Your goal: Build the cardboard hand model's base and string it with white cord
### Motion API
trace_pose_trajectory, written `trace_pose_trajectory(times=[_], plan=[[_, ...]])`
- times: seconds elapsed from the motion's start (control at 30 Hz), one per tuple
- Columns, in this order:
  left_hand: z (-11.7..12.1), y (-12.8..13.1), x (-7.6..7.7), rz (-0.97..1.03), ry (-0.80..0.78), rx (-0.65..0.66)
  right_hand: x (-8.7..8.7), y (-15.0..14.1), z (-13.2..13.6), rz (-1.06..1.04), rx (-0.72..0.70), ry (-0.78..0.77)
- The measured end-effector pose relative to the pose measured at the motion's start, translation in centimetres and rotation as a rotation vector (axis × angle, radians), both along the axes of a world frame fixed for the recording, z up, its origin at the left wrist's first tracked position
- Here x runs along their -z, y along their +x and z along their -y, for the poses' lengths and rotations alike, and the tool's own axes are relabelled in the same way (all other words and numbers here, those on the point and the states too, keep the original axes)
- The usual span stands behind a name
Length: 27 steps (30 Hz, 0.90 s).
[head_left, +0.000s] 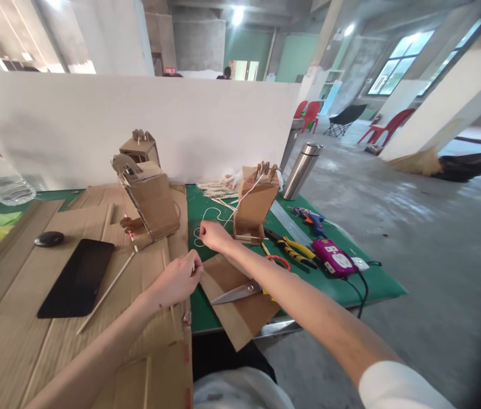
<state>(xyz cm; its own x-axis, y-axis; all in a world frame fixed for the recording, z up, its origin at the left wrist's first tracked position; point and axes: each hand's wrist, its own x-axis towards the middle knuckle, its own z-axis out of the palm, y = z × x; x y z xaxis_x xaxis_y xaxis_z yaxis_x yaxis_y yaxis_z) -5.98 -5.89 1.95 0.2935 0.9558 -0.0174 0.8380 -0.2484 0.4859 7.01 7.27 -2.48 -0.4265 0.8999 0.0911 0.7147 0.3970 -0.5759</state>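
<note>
My right hand [216,235] is closed, fingers pinched at a thin white string [211,210] that loops beside it on the green table. This string runs up to an upright cardboard model [255,207] with small finger-like pieces on top. Closer to me, my left hand [180,276] is curled shut at the edge of the cardboard sheet; what its fingers hold, if anything, is hidden. Below my right forearm, scissors [240,292] lie across a brown cardboard piece [242,324], their handles partly covered by the arm. A larger cardboard model [150,204] stands to the left.
On the cardboard sheet [5,307] lie a black phone [76,278], a mouse [49,239] and a thin stick [106,292]. Pliers [293,250], a purple power strip [334,257], a glue gun [313,220] and a steel bottle [302,171] are at right. A white partition [223,125] stands behind.
</note>
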Motion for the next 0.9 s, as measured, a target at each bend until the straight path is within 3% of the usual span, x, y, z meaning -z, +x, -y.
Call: trace_pose_trajectory(times=[0.17,0.4,0.7,0.9], plan=[[-0.8,-0.5,0.3,0.049,-0.014,-0.055,0.0,0.3,-0.2,-0.107,0.047,-0.011],[-2.9,-1.1,0.4,0.185,0.010,-0.146,-1.8,1.3,0.8,-0.459,0.175,-0.056],[-4.6,-0.5,0.8,0.460,0.100,-0.203,-3.4,0.7,4.9,-0.957,0.190,-0.418],[-4.6,-0.3,0.2,0.515,0.142,-0.165,-4.0,0.9,5.4,-1.142,0.202,-0.544]])
